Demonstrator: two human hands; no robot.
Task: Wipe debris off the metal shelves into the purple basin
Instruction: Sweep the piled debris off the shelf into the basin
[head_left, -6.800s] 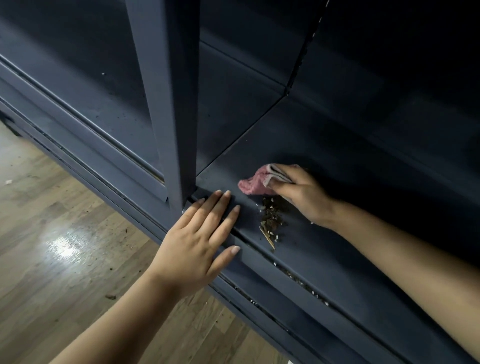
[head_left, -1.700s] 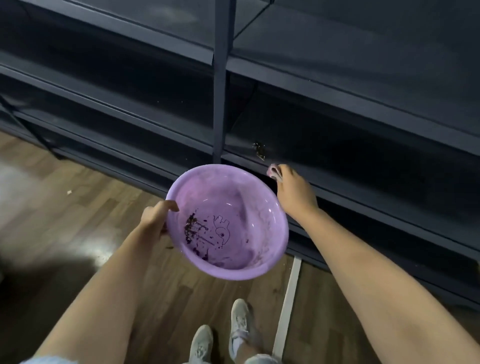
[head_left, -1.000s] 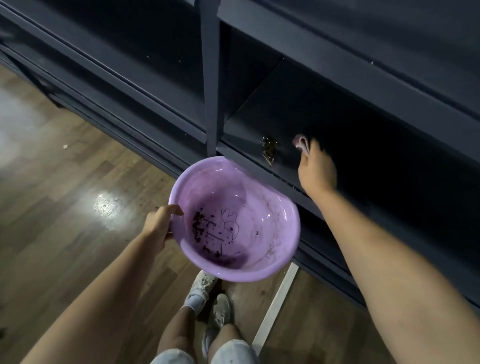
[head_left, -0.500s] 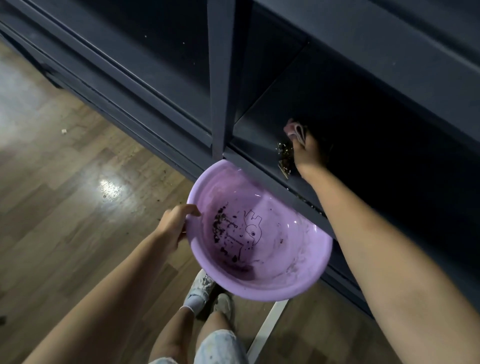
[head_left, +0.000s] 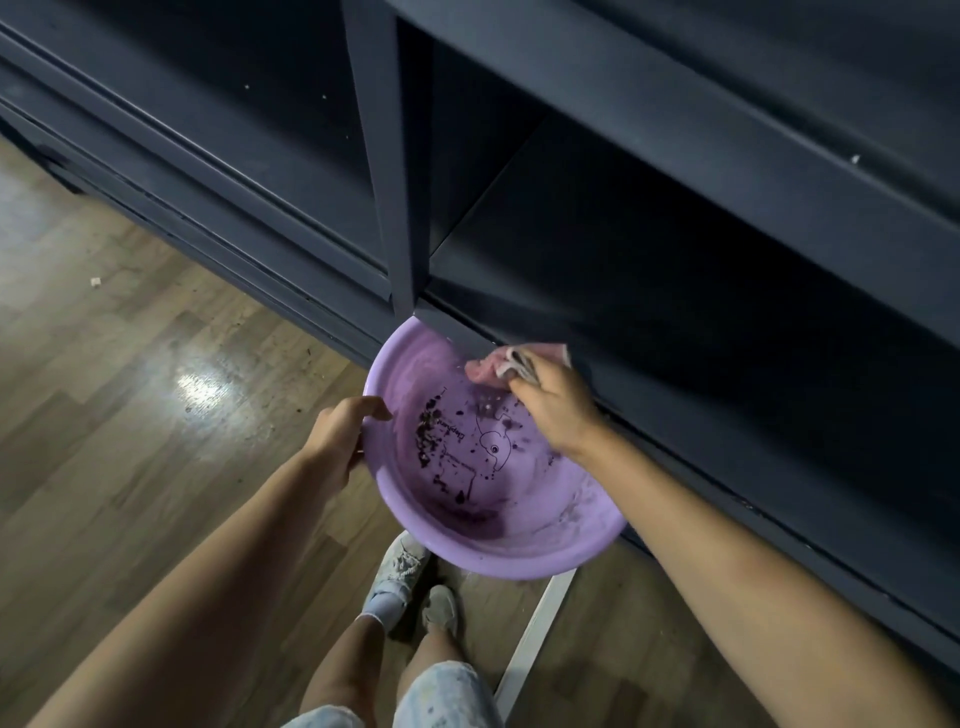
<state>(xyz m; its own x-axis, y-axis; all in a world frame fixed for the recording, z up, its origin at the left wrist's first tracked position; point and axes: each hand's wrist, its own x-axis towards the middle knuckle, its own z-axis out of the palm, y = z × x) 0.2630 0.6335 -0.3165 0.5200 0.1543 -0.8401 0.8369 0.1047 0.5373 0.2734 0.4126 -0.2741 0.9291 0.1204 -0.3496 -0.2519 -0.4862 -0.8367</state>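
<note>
Basin (head_left: 524, 545) gripped at near rim by left hand (head_left: 340, 439), thumb over edge; cloth (head_left: 498, 366) bunched in right hand (head_left: 553, 408) fingers at shelf (head_left: 675, 322) lip, over basin.

Basin (head_left: 561, 540): smooth purple plastic, slight sheen, dark crumbs stuck inside. Rag (head_left: 493, 368): soft pink cloth, crumpled. Shelves (head_left: 675, 291): dark painted metal, matt, dusty specks. Floor (head_left: 130, 395): wood-look planks, glossy, light glare.
</note>
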